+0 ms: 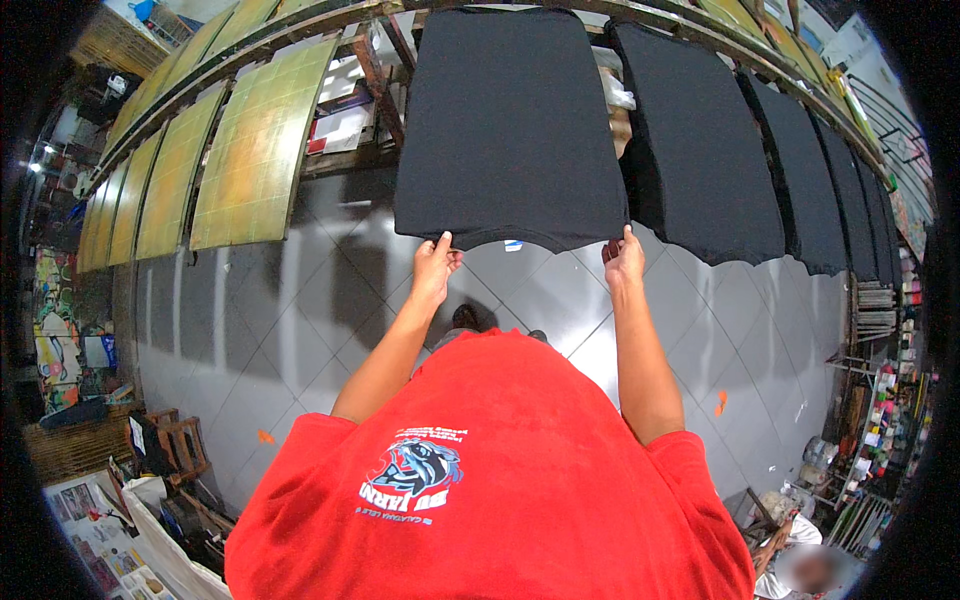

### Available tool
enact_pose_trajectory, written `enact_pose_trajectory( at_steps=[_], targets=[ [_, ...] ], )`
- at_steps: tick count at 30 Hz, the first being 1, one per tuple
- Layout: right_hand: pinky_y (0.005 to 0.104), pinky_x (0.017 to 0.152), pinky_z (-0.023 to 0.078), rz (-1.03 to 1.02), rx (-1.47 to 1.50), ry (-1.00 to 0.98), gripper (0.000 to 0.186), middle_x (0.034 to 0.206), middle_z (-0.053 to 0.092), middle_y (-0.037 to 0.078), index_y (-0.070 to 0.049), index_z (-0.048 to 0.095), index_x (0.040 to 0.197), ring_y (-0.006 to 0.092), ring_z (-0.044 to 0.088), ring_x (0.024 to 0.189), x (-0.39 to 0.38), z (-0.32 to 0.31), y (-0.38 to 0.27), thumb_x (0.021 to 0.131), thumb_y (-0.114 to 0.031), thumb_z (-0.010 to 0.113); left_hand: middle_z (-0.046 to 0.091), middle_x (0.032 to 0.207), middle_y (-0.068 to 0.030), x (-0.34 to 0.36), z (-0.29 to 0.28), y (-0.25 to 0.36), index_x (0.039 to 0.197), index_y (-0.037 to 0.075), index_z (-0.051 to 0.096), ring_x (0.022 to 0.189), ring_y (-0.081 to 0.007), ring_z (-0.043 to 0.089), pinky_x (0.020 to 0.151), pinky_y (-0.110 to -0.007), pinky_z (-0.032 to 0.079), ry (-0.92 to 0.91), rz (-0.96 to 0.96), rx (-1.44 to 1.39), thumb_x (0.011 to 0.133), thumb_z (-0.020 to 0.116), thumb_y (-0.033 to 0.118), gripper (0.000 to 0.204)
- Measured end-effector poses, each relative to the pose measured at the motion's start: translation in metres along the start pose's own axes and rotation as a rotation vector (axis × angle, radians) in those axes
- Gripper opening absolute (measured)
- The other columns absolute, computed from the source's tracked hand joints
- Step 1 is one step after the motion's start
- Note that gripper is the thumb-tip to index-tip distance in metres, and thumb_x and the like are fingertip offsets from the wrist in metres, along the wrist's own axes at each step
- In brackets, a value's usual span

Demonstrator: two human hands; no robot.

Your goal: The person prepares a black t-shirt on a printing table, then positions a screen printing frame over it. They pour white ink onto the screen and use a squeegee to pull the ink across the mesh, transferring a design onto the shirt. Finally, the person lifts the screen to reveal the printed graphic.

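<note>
Pinched thumb-to-finger, the grip of the left hand (434, 270) holds the near left part of a black shirt's edge, while the right hand (625, 262) has the near right corner in a similar narrow grip. That black shirt (512, 130) lies spread flat at the upper centre of the frame, its near edge scooped between the two hands, where a small white-and-blue tag (513, 245) shows.

Just to its right, a second black shirt (700, 150) is laid out in the same way, and further black garments (805, 180) follow in a row toward the right rim. Yellowish boards (265, 150) stand side by side at the upper left, with a brown wooden beam (378, 80) between them and the held shirt.

Grey floor tiles (320, 310) spread below. The wearer's red shirt (520, 460) fills the lower centre; another person (797, 535) is at the lower right.
</note>
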State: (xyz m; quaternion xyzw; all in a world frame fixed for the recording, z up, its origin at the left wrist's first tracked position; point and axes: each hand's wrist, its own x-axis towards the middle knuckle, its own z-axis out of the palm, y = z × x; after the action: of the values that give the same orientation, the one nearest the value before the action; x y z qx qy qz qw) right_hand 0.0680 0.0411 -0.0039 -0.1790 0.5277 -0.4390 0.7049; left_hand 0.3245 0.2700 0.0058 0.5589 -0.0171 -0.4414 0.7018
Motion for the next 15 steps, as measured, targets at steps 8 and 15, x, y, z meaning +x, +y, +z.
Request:
enact_pose_trajectory(
  at_steps=[8,15],
  targets=[
    [0.0367,0.074,0.043,-0.074,-0.043,0.029,0.017,0.072,0.048,-0.001,-0.011,0.052,0.086,0.0111,0.046,0.066,-0.002,-0.031,0.009,0.094,-0.024,0.059,0.059,0.080,-0.0055,0.004,-0.005,-0.006,0.089,0.009,0.050,0.070,-0.0139,0.058,0.064,-0.029,0.050,0.093,0.104,0.146,0.092,0.062,0.028,0.023],
    [0.0404,0.083,0.044,0.077,-0.005,-0.046,0.024,0.082,0.053,0.002,-0.010,0.051,0.085,0.0142,0.049,0.074,0.003,-0.026,0.003,0.094,-0.031,0.057,0.063,0.089,-0.0057,-0.002,0.001,-0.011,0.093,0.007,0.056,0.072,-0.0122,0.059,0.064,-0.027,0.049,-0.008,-0.020,0.167,0.091,0.064,0.033,0.027]
  ],
)
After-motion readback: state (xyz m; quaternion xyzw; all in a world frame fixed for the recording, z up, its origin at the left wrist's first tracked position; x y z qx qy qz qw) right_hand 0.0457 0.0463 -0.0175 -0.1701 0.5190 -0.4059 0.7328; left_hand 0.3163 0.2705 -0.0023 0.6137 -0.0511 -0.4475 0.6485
